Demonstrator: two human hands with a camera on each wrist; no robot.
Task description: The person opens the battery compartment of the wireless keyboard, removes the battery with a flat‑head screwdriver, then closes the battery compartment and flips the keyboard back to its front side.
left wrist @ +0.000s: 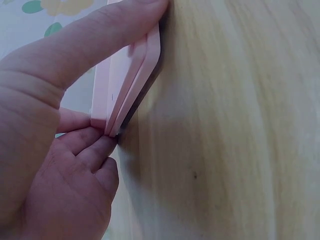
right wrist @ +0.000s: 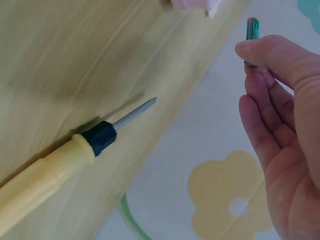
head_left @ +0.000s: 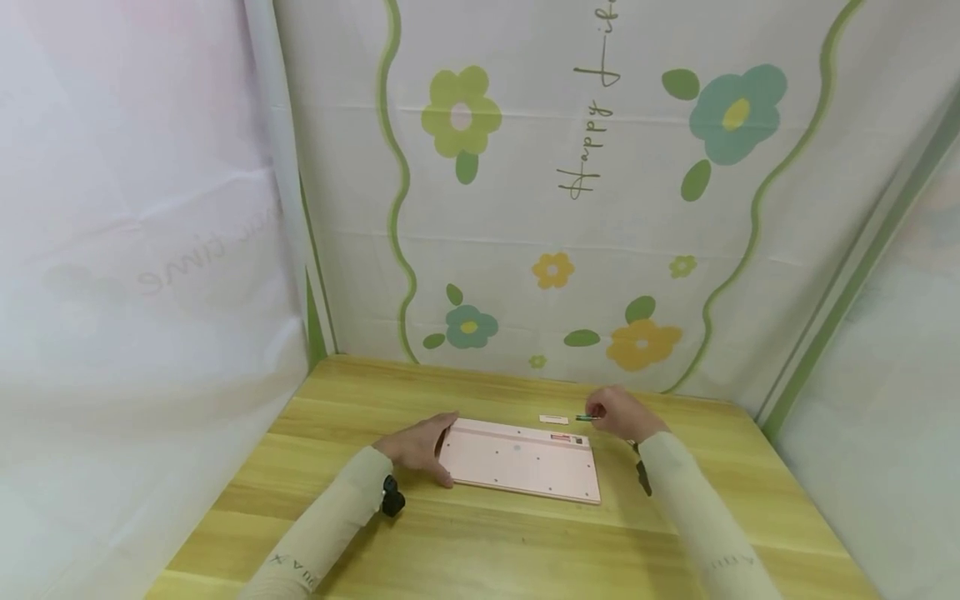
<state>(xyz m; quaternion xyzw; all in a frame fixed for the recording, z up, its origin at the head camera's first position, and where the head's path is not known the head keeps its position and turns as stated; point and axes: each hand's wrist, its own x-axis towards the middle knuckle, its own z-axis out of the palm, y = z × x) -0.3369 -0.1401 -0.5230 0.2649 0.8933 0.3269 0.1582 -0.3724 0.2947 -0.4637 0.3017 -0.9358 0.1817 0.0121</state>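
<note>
A pink keyboard [head_left: 517, 467] lies face down on the table, its underside up. At its far right edge the battery compartment [head_left: 567, 438] is uncovered and shows something red inside. My left hand [head_left: 420, 446] grips the keyboard's left end, the thumb at the near corner and the fingers at the far one. Beyond the compartment, my right hand [head_left: 622, 412] pinches a small green battery [right wrist: 253, 30] between thumb and fingers, just above the tabletop. A flat pale battery cover [head_left: 553, 419] lies between the keyboard and that hand.
A screwdriver [right wrist: 60, 167] with a yellow handle and black collar lies on the wooden table [head_left: 525, 550], near my right hand. White flower-printed cloth [head_left: 510, 192] hangs behind the table's far edge, and more cloth [head_left: 150, 333] hangs at the sides.
</note>
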